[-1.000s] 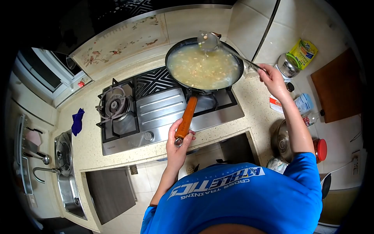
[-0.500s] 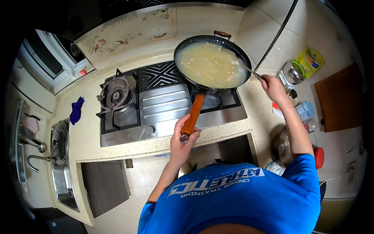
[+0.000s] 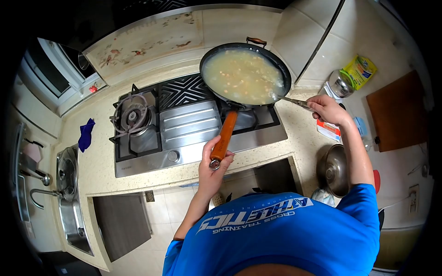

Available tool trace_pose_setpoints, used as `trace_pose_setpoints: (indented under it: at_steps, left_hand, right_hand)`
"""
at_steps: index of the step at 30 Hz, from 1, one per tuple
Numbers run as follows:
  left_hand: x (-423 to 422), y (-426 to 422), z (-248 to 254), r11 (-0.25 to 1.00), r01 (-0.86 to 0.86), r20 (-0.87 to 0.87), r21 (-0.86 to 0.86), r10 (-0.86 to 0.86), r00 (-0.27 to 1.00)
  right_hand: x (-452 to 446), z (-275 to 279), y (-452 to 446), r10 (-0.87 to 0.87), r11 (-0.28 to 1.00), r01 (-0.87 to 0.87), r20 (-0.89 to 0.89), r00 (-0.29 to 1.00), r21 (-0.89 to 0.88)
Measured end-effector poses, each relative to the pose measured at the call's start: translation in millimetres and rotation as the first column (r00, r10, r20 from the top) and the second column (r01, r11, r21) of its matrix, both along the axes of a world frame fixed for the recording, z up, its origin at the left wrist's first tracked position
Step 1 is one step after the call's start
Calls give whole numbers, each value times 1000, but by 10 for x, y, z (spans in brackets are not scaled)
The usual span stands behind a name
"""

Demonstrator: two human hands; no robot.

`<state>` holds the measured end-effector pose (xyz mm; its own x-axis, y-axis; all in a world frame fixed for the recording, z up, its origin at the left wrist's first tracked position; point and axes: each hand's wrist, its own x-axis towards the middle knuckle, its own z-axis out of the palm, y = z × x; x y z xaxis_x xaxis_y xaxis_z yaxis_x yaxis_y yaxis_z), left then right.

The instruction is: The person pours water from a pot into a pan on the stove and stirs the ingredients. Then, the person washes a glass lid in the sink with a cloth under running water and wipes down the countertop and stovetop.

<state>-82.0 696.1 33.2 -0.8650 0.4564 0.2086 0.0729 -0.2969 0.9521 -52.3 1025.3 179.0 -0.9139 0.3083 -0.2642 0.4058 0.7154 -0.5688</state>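
A dark wok (image 3: 202, 69) with cloudy, pale yellow soup (image 3: 241, 76) and small light pieces sits on the right burner. My left hand (image 3: 213, 168) is wrapped round the end of its orange-brown wooden handle (image 3: 225, 138). To the right of the wok, my right hand (image 3: 328, 109) grips a long-handled metal cooking utensil (image 3: 294, 101). The utensil slants over the wok's front right rim, and its head is hidden in the soup. A second, smaller wooden handle (image 3: 256, 41) stands at the wok's far side.
The left burner (image 3: 133, 116) holds a ring-shaped support. Left of the stove lie a purple cloth (image 3: 86, 135) and a sink (image 3: 76, 225) with a glass lid. On the right are a metal bowl (image 3: 336, 171), a yellow bag (image 3: 359, 72) and a brown board (image 3: 399, 112).
My right hand has moved slightly right and toward me, bringing the utensil from the wok's right side to its front right rim. My left hand keeps its hold on the wok handle.
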Motion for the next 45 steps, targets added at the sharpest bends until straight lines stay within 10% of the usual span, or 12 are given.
trace_pose_setpoints:
  at_steps: [17, 27, 29, 33, 45]
  left_hand:
    - [11, -18, 22, 999, -14, -6, -39, 14, 1000]
    - [21, -10, 34, 998, -33, -28, -59, 31, 999]
    - [21, -11, 29, 998, -35, -33, -58, 33, 999]
    - [15, -16, 22, 998, -26, -22, -59, 25, 999]
    - [-4, -45, -7, 997, -6, -35, -71, 4, 999]
  right_hand:
    - [108, -214, 190, -156, 583, 166, 92, 984, -795]
    - [70, -160, 141, -127, 920, -20, -347, 929, -391]
    - [-3, -205, 89, 196, 955, 12, -662, 723, 296]
    - [-194, -294, 173, 257, 815, 148, -578, 775, 561]
    - [-744, -680, 128, 176, 926, -2, -427, 887, 377]
